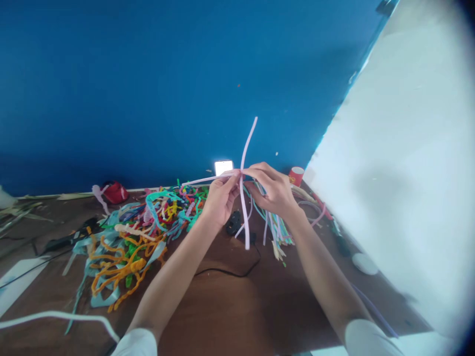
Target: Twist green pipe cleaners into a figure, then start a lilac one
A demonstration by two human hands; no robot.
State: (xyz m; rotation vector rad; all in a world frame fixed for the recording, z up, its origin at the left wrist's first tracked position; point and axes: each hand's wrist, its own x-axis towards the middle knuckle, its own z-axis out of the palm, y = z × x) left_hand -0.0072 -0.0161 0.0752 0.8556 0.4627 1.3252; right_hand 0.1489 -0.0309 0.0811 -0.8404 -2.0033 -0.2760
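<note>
Pale lilac pipe cleaners (244,212) cross one another in front of me, one upright and another reaching out to the left. My left hand (221,197) pinches them at the crossing between thumb and fingers. From the other side, my right hand (271,190) has its fingertips closed at the same crossing. Its fingers partly hide what lies between them. Below and behind my right hand is a bundle of pastel pipe cleaners (278,228).
A tangled heap of coloured pipe cleaners (122,264) covers the table's left side. A lit phone (223,167) leans against the blue wall (166,89). A red cup (296,176) stands at back right, and a black cable (230,272) crosses the brown table (222,316).
</note>
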